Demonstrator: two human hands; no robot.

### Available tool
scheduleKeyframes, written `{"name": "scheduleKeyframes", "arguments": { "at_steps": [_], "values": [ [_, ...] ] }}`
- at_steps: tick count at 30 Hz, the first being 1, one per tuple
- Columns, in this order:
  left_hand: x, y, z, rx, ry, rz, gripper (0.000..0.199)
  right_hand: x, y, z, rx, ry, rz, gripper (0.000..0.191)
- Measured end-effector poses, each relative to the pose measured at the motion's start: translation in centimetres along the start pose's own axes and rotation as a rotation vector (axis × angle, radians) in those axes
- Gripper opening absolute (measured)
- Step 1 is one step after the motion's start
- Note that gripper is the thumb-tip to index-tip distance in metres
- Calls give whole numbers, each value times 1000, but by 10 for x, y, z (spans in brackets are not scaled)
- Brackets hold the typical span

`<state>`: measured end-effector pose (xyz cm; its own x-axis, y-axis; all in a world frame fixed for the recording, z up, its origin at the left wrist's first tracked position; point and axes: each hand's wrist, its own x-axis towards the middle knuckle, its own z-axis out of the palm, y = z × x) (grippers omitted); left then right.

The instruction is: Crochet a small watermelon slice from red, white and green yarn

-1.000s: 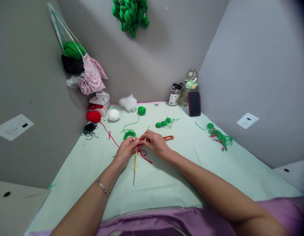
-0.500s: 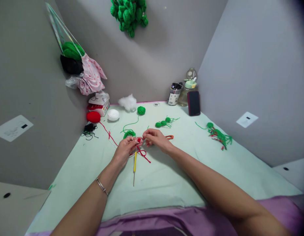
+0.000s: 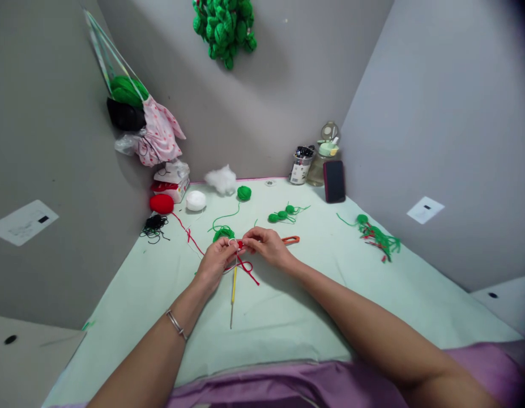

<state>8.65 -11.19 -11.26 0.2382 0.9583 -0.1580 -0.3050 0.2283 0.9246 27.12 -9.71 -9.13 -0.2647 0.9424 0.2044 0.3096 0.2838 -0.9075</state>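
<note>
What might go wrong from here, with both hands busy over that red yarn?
The yellow-handled hook juts out below the left hand with the right hand off its handle, so it might slip. The red yarn lies in a loose loop beside the hook and could snag or tangle.

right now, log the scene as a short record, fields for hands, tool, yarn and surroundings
left hand: left hand, holding a red piece
right hand: right hand, fingertips at the red piece's right side, grip unclear
tool: yellow tool, extending from the left hand toward the person
yarn: red ball, white ball, green ball
back: stuffing, near the wall
back right: phone, upright beside a bottle
</note>
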Motion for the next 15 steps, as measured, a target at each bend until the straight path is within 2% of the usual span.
{"name": "scheduleKeyframes", "arguments": {
  "at_steps": [8, 15],
  "values": [
    [-3, 2, 1, -1, 3, 2, 39, -2, 2, 4, -80, 36, -20, 8],
    [-2, 0, -1, 14, 19, -19, 39, -2, 3, 6, -185, 41, -71, 11]
  ]
}}
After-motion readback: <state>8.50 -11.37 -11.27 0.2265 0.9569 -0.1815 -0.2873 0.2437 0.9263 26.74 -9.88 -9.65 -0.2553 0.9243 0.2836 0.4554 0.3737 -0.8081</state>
